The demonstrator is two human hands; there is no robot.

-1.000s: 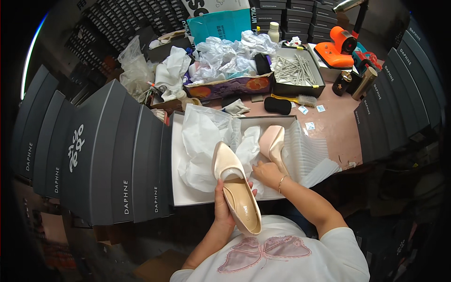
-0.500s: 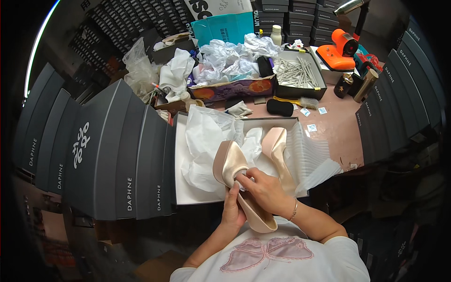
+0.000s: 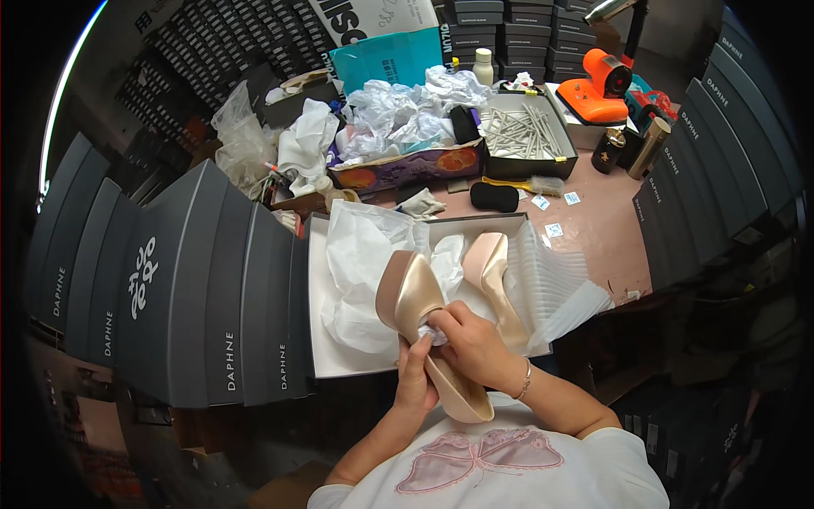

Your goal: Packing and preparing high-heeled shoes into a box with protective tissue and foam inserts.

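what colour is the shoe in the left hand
The shoe is pale champagne beige with a satiny sheen, best seen in the head view.

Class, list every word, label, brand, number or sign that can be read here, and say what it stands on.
Wording is not copied here, only located.
Readable pale capitals: left grey boxes, right grey boxes.
Large white characters: biggest left box.
Bold black letters: white carton.
Single pale character: dark surface, top left.
Too small to read: turquoise sheet, small white labels, far stacked boxes.

A beige satin shoe (image 3: 415, 293) tilts mid-air, white paper (image 3: 435, 333) at its opening.
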